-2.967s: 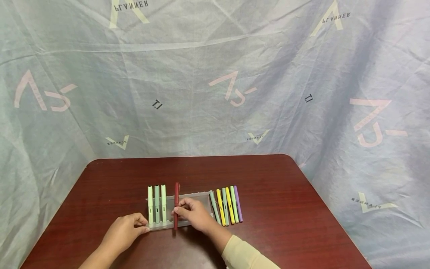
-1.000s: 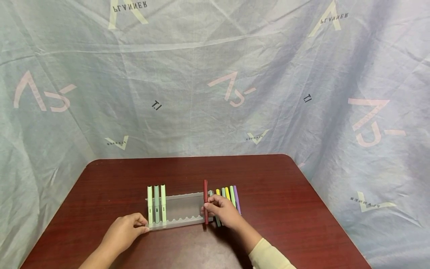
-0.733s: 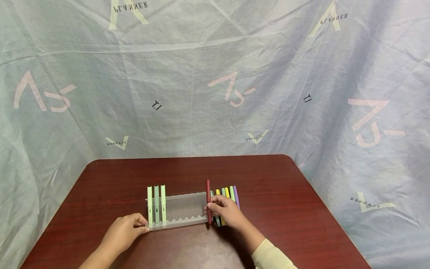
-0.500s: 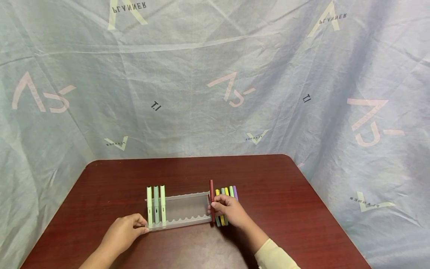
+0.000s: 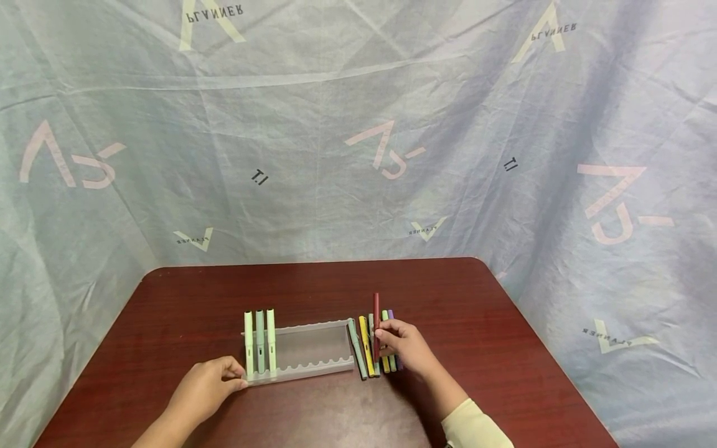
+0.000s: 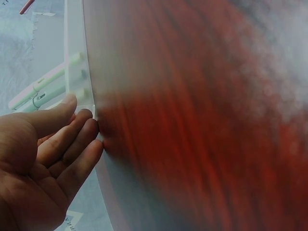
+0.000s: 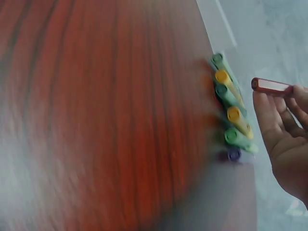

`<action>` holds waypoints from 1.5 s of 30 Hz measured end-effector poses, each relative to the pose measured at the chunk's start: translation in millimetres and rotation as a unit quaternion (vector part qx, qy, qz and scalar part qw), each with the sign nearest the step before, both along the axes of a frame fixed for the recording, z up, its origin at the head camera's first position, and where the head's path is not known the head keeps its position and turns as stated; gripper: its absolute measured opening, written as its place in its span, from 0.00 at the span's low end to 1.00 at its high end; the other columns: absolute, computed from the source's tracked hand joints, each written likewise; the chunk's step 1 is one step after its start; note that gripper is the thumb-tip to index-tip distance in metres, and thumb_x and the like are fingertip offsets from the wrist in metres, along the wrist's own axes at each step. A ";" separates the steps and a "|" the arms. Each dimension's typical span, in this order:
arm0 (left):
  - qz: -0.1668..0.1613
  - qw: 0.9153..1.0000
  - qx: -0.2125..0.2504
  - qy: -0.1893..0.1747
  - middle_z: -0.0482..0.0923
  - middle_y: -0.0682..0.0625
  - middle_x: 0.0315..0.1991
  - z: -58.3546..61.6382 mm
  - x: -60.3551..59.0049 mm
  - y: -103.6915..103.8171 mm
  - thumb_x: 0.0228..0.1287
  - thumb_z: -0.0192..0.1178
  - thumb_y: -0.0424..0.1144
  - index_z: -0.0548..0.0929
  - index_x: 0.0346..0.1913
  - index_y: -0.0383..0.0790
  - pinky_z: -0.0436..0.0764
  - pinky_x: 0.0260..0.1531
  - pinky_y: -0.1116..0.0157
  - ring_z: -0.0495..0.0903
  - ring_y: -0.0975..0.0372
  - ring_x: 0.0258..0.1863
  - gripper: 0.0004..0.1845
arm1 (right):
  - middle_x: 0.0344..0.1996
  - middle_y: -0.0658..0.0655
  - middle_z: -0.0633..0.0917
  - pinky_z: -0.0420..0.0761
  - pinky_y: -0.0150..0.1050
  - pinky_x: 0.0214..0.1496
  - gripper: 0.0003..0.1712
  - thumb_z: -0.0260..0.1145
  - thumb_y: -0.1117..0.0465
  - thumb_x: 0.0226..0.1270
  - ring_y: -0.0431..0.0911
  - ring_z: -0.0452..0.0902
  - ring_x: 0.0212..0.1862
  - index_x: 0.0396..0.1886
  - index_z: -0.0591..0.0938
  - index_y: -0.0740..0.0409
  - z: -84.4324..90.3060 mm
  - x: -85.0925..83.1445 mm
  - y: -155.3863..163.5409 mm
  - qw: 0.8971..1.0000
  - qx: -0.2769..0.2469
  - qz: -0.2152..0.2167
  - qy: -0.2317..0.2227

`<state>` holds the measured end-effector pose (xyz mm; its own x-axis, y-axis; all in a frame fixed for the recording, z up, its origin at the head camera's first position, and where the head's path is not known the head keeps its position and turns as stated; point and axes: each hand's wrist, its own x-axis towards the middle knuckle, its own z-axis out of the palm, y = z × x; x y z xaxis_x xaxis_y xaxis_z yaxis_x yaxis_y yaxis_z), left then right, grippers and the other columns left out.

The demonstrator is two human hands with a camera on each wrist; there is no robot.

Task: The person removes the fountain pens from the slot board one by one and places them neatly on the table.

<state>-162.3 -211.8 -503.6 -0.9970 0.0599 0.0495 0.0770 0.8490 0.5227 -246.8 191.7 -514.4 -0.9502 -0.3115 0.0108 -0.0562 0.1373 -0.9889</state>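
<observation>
My left hand (image 5: pixel 206 384) pinches the near left corner of a clear, notched pen tray (image 5: pixel 310 345). Three capped pens lie in its left slots: a pale green pen (image 5: pixel 249 342), a sage green pen (image 5: pixel 260 342) and another pale green pen (image 5: pixel 271 339). Between thumb and fingers, my right hand (image 5: pixel 411 348) holds a dark red pen (image 5: pixel 376 311). It is raised over the row of pens right of the tray, apart from them in the right wrist view. That row has a sage pen (image 5: pixel 356 350), a yellow pen (image 5: pixel 366 345) and several more, partly hidden by the hand.
The dark red-brown wooden table (image 5: pixel 313 286) reaches back to a grey printed cloth (image 5: pixel 319 205), which hangs behind and along both sides. At the row's right end lies a purple pen (image 7: pixel 234 154).
My right hand has carried the red pen rightward, from over the tray to over the pens beside it. The left hand stays at the tray's corner.
</observation>
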 end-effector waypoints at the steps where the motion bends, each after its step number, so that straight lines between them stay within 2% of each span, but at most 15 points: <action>1: 0.001 1.000 0.000 0.000 0.85 0.63 0.29 -0.3 0.3 0.0 0.52 0.73 0.43 0.82 0.30 0.56 0.81 0.39 0.56 0.84 0.63 0.34 0.08 | 0.38 0.64 0.81 0.86 0.49 0.45 0.19 0.62 0.58 0.73 0.50 0.83 0.39 0.51 0.77 0.73 0.0 -1.1 3.4 1.000 0.005 -0.012 -0.002; 3: 0.004 1.000 0.001 -0.002 0.85 0.63 0.29 -0.8 0.7 0.1 0.52 0.73 0.42 0.82 0.30 0.56 0.81 0.39 0.56 0.84 0.63 0.34 0.08 | 0.36 0.62 0.81 0.86 0.49 0.43 0.19 0.62 0.59 0.72 0.49 0.82 0.35 0.51 0.77 0.73 -0.1 -3.4 10.2 0.999 0.013 -0.034 -0.005; 7: 0.000 1.000 0.002 -0.001 0.85 0.62 0.29 -0.5 -0.2 -0.1 0.52 0.73 0.43 0.82 0.31 0.55 0.81 0.39 0.55 0.84 0.63 0.34 0.08 | 0.34 0.65 0.82 0.86 0.49 0.40 0.17 0.62 0.61 0.72 0.50 0.81 0.33 0.51 0.78 0.73 0.7 -7.2 23.8 0.997 0.023 -0.070 -0.013; 14: 0.000 1.000 -0.001 -0.004 0.85 0.62 0.29 0.1 -0.7 -0.3 0.52 0.73 0.43 0.82 0.31 0.55 0.81 0.38 0.55 0.84 0.63 0.33 0.08 | 0.32 0.62 0.83 0.85 0.43 0.35 0.16 0.64 0.62 0.70 0.49 0.81 0.32 0.48 0.80 0.72 -3.9 -12.6 45.9 0.990 0.068 -0.118 -0.025; 20: 0.000 1.000 -0.002 -0.007 0.85 0.62 0.29 -0.2 -1.2 -0.9 0.52 0.73 0.43 0.82 0.31 0.55 0.81 0.38 0.55 0.84 0.62 0.34 0.08 | 0.30 0.58 0.84 0.84 0.42 0.32 0.14 0.65 0.61 0.68 0.49 0.81 0.30 0.45 0.82 0.70 -9.2 -13.4 54.8 0.987 0.112 -0.104 -0.048; 28: 0.000 1.000 -0.001 -0.008 0.85 0.61 0.30 -0.2 -1.7 -0.5 0.52 0.73 0.44 0.82 0.31 0.55 0.81 0.38 0.55 0.84 0.62 0.34 0.08 | 0.27 0.58 0.82 0.84 0.41 0.29 0.10 0.63 0.63 0.69 0.47 0.81 0.27 0.39 0.83 0.68 -15.1 -15.6 55.5 0.983 0.136 -0.096 -0.078; 36: 0.004 1.000 0.000 -0.016 0.85 0.62 0.30 0.4 -0.6 0.2 0.53 0.73 0.43 0.83 0.31 0.56 0.81 0.38 0.55 0.84 0.62 0.34 0.08 | 0.26 0.59 0.82 0.84 0.42 0.28 0.09 0.63 0.63 0.66 0.48 0.79 0.24 0.34 0.83 0.67 -14.7 -18.5 52.1 0.978 0.159 -0.104 -0.086; 45: 0.003 1.000 0.000 -0.008 0.85 0.61 0.30 0.4 -0.3 -0.3 0.52 0.73 0.43 0.83 0.31 0.55 0.81 0.38 0.55 0.84 0.61 0.34 0.08 | 0.23 0.59 0.81 0.83 0.42 0.25 0.07 0.64 0.64 0.66 0.47 0.79 0.22 0.32 0.82 0.65 -19.0 -20.9 49.3 0.976 0.174 -0.113 -0.071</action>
<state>-162.7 -212.1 -503.2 -0.9979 0.0545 0.0342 0.0643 0.8498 0.5231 -267.8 241.0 -533.4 -0.9790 -0.0550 -0.1961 0.1495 0.4597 -0.8754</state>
